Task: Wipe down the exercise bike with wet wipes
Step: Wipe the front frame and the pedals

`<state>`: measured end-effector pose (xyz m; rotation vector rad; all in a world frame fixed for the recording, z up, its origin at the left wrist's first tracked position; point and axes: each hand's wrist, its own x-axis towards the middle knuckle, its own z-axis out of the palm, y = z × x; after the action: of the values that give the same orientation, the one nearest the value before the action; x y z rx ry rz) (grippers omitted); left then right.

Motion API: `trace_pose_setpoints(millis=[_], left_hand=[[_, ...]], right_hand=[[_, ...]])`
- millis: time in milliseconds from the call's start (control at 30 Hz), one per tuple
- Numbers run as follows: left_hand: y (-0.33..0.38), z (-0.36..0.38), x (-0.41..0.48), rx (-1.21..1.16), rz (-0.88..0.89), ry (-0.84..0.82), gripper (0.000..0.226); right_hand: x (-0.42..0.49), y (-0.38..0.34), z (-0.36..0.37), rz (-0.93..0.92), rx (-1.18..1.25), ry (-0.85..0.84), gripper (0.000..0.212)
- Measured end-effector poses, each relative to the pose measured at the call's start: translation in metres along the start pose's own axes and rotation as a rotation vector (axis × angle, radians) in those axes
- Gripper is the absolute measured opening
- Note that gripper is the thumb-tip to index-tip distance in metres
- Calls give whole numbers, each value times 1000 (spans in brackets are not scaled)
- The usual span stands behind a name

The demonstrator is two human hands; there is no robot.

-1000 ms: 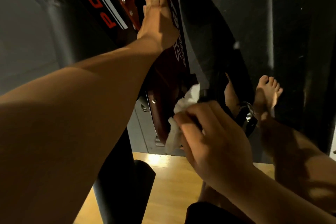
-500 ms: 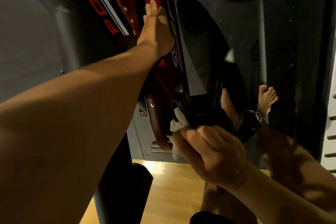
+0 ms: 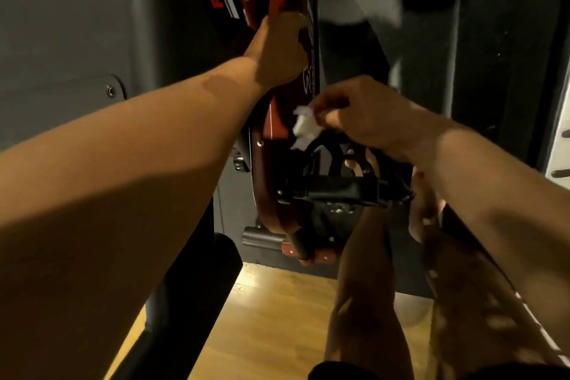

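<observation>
Head view: the right hand (image 3: 367, 114) has its grip closed on a bunched white wet wipe (image 3: 303, 128), pinched at the fingertips and held against the red side housing of the exercise bike (image 3: 276, 120), just above the black pedal (image 3: 336, 190) with its strap. The left hand (image 3: 279, 52) rests higher on the same housing, apparently to brace. The frame is too blurred to tell whether its grip is flat on the panel or curled over the edge. A bare leg stands just beside the pedal, over the wooden floor (image 3: 277, 318).

The step in hand looks like wiping the lower housing around the crank. To do it well, I would spread the wipe out so more of it meets the panel and less stays balled up. Press with flat fingers in overlapping strokes, and work down the rim towards the pedal. The bracing hand should stay firm so the bike does not rock, and the fingers should be kept out of the gap behind the crank arm
</observation>
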<state>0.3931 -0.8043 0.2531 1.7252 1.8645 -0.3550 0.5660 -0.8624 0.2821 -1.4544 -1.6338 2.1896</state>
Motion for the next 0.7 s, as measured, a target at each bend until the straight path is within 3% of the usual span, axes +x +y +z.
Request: trace_pose_setpoints(millis=[133,200,333,433,500,567,700], left_hand=[[4,-2,-34,-349,-139,98,39],[7,2,-48,-496,-175,248,34],[14,15,-81,-703,-211,439,34],[35,22,-115,-1021,-343,505,23],[47,25,-143,-1174,-303,535,21],[57,28,-173,-1114,-213,544,21],[75,54,-212,-868,-233,475,36]], right_hand=[[63,8,0,78,476,137,15],[90,8,8,80,469,97,24],[97,16,19,3,321,51,8],[86,31,13,-22,270,-109,9],[89,28,9,-39,287,-100,8],[95,18,8,-74,296,-13,10],[95,15,17,-129,249,55,15]])
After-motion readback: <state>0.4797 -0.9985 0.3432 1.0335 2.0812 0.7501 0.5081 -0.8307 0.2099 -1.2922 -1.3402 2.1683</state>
